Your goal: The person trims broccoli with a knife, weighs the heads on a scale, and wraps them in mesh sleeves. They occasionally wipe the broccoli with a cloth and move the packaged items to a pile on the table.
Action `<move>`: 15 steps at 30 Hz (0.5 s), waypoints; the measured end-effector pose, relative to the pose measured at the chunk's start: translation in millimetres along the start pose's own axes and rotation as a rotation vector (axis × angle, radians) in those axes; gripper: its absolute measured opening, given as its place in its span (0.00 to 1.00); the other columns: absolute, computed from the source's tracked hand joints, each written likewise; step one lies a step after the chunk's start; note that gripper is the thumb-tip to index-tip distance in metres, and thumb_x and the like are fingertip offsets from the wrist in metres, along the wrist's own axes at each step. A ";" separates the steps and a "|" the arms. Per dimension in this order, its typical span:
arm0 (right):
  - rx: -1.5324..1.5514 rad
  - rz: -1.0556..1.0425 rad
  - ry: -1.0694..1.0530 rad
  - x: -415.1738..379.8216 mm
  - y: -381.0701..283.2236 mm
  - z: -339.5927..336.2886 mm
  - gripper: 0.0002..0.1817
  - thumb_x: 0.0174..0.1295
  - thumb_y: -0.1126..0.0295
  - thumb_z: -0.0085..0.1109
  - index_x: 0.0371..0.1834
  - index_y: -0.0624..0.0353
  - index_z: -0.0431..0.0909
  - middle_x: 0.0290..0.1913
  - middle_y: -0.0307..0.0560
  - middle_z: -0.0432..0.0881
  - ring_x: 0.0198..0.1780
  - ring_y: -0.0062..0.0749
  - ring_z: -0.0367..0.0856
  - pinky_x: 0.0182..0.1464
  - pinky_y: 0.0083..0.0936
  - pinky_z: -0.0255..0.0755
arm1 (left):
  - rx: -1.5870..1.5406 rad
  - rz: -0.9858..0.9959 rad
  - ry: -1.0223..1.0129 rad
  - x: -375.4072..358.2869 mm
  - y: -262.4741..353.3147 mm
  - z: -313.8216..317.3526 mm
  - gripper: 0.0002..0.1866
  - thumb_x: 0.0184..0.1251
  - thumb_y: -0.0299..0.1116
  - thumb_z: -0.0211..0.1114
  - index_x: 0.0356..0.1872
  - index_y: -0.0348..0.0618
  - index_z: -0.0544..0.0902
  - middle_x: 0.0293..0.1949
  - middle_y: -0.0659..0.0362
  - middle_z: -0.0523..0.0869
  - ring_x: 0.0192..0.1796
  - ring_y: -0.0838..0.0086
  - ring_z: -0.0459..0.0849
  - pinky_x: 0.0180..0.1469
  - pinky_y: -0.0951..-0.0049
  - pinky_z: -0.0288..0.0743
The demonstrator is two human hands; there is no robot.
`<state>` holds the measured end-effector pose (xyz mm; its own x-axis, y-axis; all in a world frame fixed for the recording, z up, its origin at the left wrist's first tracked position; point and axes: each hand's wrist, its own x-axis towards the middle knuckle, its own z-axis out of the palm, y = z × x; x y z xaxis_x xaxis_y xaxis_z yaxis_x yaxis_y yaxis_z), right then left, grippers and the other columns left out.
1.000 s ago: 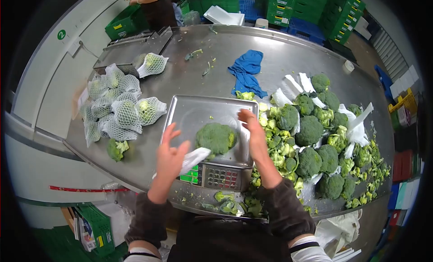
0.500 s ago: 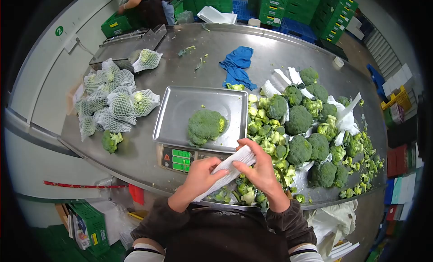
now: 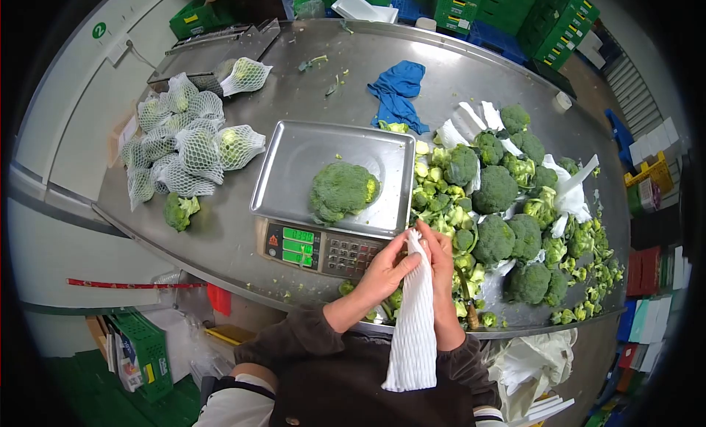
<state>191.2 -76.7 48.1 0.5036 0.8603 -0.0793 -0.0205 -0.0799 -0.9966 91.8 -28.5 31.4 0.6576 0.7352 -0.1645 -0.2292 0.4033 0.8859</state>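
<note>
A white foam net sleeve (image 3: 414, 324) hangs down in front of my apron, its top end pinched between both hands. My left hand (image 3: 379, 280) grips it from the left near the top. On the other side, the fingers of my right hand (image 3: 439, 269) are closed on the same end. Beyond them stands a scale, its steel tray (image 3: 294, 158) bearing one broccoli head (image 3: 340, 191). The scale's green display (image 3: 298, 247) is lit. To the right of the tray lie trimmed stalk pieces (image 3: 434, 195) and several loose broccoli heads (image 3: 495, 190).
Net-wrapped heads (image 3: 197, 151) are piled at the left, with a bare small broccoli (image 3: 179, 212) in front. A blue cloth (image 3: 398, 92) lies behind the scale. More white sleeves (image 3: 565, 191) rest among the broccoli. Green crates (image 3: 559, 26) stand beyond the table (image 3: 213, 247).
The sleeve has swung from a slant between my hands to hanging down. Both hands have come together at its top, my left hand moving right. The view has shifted slightly.
</note>
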 end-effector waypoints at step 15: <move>1.112 0.704 -0.198 -6.7 24.4 56.7 0.25 0.64 0.62 0.51 0.61 0.63 0.64 0.52 0.51 0.77 0.52 0.34 0.78 0.55 0.29 0.73 | -0.508 0.052 0.221 -12.7 77.1 -98.3 0.09 0.69 0.34 0.52 0.32 0.42 0.75 0.34 0.58 0.82 0.38 0.72 0.81 0.46 0.71 0.75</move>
<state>138.4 -55.9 23.1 -0.0370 0.8711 -0.4897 -0.9608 -0.1657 -0.2222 -4.8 46.8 59.1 0.4832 0.8355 -0.2618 -0.6103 0.5357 0.5835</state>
